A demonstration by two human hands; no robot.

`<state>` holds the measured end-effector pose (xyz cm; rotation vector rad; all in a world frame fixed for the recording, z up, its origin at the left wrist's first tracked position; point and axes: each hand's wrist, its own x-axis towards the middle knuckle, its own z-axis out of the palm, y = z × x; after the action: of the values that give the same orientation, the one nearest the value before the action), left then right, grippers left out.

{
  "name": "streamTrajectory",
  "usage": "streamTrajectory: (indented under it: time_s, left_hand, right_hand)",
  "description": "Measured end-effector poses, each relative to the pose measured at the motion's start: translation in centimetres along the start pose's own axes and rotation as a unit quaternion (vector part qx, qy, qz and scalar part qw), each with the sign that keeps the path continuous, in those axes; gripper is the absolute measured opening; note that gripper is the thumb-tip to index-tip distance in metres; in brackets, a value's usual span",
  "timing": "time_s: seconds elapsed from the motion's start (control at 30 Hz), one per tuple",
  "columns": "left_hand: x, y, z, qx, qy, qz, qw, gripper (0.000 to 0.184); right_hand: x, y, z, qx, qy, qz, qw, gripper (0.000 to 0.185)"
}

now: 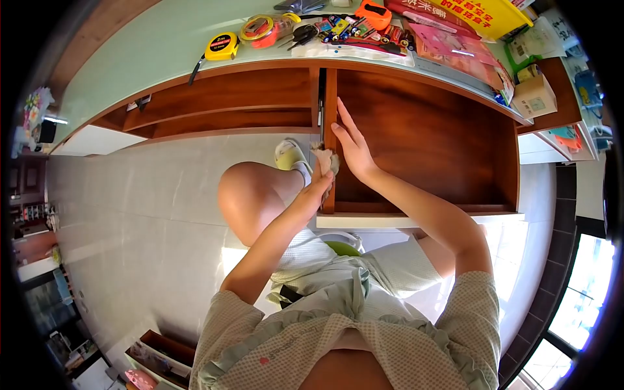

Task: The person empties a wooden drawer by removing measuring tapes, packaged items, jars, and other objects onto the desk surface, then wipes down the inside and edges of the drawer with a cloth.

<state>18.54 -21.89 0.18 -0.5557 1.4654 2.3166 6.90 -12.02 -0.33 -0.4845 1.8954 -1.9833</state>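
A pulled-out wooden drawer (429,149) stands in front of me, with a bare reddish-brown bottom and a pale front panel. My left hand (320,183) is closed on a crumpled, light-coloured cloth (327,159), pressed to the outer face of the drawer's left side wall. Part of the cloth hangs below the fingers. My right hand (353,144) lies inside the drawer along the inner face of that same wall, fingers stretched out and holding nothing. A metal slide rail (321,107) shows on the wall's outer side, beyond the cloth.
On the glass desktop (149,45) lie a yellow tape measure (221,47), a round tub (259,29), several batteries (351,29), an orange tape measure (374,13) and pink packets (448,45). A small box (535,96) stands at the right. My knee (244,195) is left of the drawer.
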Motion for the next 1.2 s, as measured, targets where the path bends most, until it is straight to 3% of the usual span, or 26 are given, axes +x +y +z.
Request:
streamTrajectory:
  time_s: [0.07, 0.17, 0.27, 0.37, 0.4, 0.47, 0.53, 0.77, 0.83, 0.93, 1.03, 1.17, 1.2]
  left_hand:
    - [-1.6, 1.9, 0.3, -0.013, -0.049, -0.051, 0.997, 0.072]
    - [-2.0, 1.8, 0.2, 0.042, -0.057, -0.033, 0.997, 0.070]
    - [-0.5, 0.7, -0.8, 0.054, -0.034, -0.043, 0.997, 0.069]
    - [-1.1, 5.4, 1.1, 0.057, -0.024, -0.100, 0.993, 0.069]
    - [0.8, 3.3, 0.1, 0.049, -0.061, 0.045, 0.996, 0.069]
    - [1.7, 3.6, 0.6, 0.072, -0.035, 0.071, 0.994, 0.068]
    - [2.6, 3.2, 0.2, 0.088, -0.021, 0.091, 0.992, 0.070]
    - [-1.5, 1.9, -0.3, 0.029, -0.070, -0.031, 0.997, 0.072]
    - [-1.1, 2.5, 0.0, 0.075, -0.049, -0.024, 0.996, 0.073]
    - [2.5, 3.1, -0.1, 0.101, -0.050, 0.095, 0.989, 0.071]
    - [4.6, 5.4, 0.6, 0.107, -0.020, 0.090, 0.990, 0.069]
    - [6.1, 5.0, 0.9, 0.117, 0.037, 0.164, 0.979, 0.060]
    - [6.8, 4.2, 0.0, 0.065, 0.033, 0.147, 0.987, 0.055]
  right_hand:
    - [0.0, 0.2, 0.0, 0.006, 0.004, 0.001, 1.000, 0.054]
    - [0.1, 0.0, 0.1, 0.022, 0.005, 0.006, 1.000, 0.054]
    - [0.3, 0.2, -0.2, 0.041, 0.010, 0.011, 0.999, 0.053]
    - [0.3, 0.1, -0.1, 0.090, 0.008, 0.042, 0.995, 0.052]
    - [0.4, -0.1, -0.1, 0.109, 0.007, 0.055, 0.992, 0.051]
    - [0.7, 0.4, -0.2, 0.124, 0.007, 0.049, 0.991, 0.051]
    - [0.6, 0.4, -0.4, 0.125, 0.000, 0.054, 0.991, 0.051]
    - [0.1, 0.4, -0.1, 0.000, 0.011, -0.002, 1.000, 0.052]
    - [0.2, 0.1, -0.1, 0.033, 0.010, 0.012, 0.999, 0.052]
    - [0.1, -0.4, -0.2, 0.080, -0.001, 0.040, 0.996, 0.050]
    - [0.5, 0.0, -0.4, 0.090, 0.001, 0.044, 0.995, 0.049]
    - [1.0, 0.1, -1.2, 0.090, 0.017, 0.046, 0.995, 0.045]
    - [1.1, -0.2, -1.4, 0.094, 0.015, 0.056, 0.994, 0.044]
